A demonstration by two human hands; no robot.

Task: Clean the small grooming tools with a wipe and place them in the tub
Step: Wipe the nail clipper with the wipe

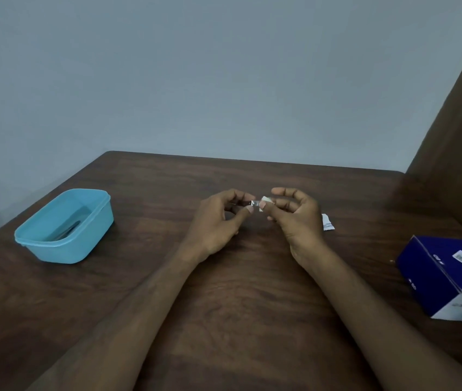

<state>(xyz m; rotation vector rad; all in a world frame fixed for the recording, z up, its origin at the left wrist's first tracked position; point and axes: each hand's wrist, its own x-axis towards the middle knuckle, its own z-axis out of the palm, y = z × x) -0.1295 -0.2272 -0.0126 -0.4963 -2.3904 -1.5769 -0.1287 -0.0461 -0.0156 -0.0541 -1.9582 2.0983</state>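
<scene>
Over the middle of the dark wooden table, my left hand pinches a small metal grooming tool between thumb and fingers; most of the tool is hidden. My right hand pinches a small white wipe against the tool's exposed tip. The light blue tub stands at the left of the table. A dark slim tool lies inside it.
A torn white wipe sachet lies just right of my right hand. A dark blue box sits at the table's right edge. A brown panel rises at the right; a pale wall stands behind the table.
</scene>
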